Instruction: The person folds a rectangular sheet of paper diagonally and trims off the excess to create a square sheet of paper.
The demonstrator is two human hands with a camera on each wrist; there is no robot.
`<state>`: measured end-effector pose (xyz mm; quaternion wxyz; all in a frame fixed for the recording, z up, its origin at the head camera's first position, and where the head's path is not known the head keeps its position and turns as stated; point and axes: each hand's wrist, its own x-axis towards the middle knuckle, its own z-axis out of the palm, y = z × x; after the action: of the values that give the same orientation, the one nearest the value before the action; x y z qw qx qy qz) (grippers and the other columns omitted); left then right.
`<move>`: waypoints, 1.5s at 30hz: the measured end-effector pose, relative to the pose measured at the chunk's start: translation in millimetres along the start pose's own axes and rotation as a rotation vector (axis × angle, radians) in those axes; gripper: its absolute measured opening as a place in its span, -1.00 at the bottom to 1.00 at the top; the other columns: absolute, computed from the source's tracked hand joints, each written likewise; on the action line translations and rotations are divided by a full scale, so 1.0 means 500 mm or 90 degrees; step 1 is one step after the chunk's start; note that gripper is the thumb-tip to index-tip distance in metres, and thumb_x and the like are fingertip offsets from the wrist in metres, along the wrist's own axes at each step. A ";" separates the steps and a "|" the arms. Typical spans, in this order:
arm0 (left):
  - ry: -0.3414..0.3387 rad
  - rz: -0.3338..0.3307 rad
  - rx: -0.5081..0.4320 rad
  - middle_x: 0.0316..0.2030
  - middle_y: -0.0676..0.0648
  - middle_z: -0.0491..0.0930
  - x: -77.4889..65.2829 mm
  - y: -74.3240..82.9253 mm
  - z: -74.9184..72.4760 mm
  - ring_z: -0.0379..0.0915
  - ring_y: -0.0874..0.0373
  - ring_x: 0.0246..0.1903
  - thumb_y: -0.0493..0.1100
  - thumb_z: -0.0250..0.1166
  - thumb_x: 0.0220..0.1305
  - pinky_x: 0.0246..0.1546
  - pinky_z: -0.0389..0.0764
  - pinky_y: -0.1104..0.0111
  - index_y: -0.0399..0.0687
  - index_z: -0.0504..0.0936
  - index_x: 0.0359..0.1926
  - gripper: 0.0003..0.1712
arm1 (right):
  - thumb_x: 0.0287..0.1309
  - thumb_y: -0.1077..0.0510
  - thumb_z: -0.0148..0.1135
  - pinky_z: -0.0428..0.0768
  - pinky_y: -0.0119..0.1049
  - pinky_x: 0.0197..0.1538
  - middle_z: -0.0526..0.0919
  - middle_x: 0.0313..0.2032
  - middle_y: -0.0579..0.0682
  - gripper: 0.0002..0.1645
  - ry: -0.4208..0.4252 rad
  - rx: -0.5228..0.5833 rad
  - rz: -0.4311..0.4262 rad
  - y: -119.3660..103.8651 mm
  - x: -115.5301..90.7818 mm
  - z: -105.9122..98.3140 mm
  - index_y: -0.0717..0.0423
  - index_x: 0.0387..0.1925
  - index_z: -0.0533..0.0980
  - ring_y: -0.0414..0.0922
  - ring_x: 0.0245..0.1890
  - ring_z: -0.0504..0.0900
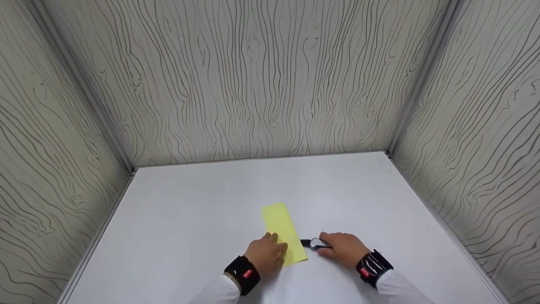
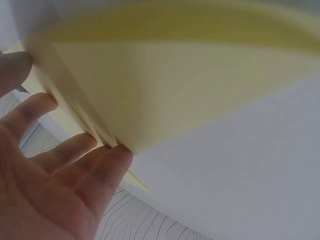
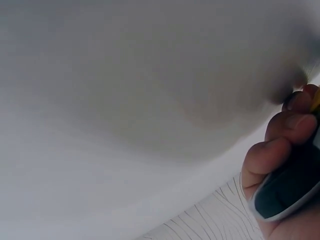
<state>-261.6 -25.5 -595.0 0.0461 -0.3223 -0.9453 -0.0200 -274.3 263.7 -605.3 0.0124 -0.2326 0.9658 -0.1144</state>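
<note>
The person's right grip [image 1: 344, 248] is curled round a handheld tool [image 1: 315, 243], its bent fingers lined up along the handle. In the right wrist view that handle is smooth and rounded, dark with a pale grey rim; in the head view a silvery, glossy section leads to a blunt black end. This end points away from the right grip and meets the long edge of the yellow paper [image 1: 289, 226]; whether it only touches or overlaps that edge is too small to tell.

Across from it, the left grip [image 1: 265, 255] is spread — fingers apart and slightly bent, fingertips resting on the paper without closing round it. The paper lies under and ahead of those fingers, a long, narrow, matte rectangle tilted with its far end to the left. Seen from the left wrist, it bows softly, a darker yellow band curves along one side, and thin layered edges show beside the fingertips.

Just behind each grip sits a glossy black wristband [image 1: 243, 275] with a small red label, then a white sleeve [image 1: 217, 291]. Beneath both grips spreads the counter [image 1: 190, 219], smooth and white. Beyond it, well ahead of the grips, stands a pale panel [image 1: 249, 76] with wavy, dark wood-grain lines — similar panels flank both sides, joined by straight grey strips [image 1: 426, 71].
</note>
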 end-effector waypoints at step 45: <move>0.009 0.010 -0.020 -0.11 -0.12 0.58 -0.007 -0.002 -0.012 0.57 -0.11 -0.05 0.01 0.29 0.23 -0.39 0.68 0.15 0.18 0.63 -0.09 -0.77 | 0.21 -0.29 0.20 0.28 -0.34 -0.48 0.34 -0.60 -0.29 -0.69 0.002 -0.013 0.037 -0.014 0.008 -0.006 -0.21 -0.28 0.44 -0.28 -0.59 0.31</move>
<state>-259.0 -28.6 -589.5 0.0478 -0.3305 -0.9419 -0.0366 -275.0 256.7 -600.8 0.0118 -0.2046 0.9732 -0.1044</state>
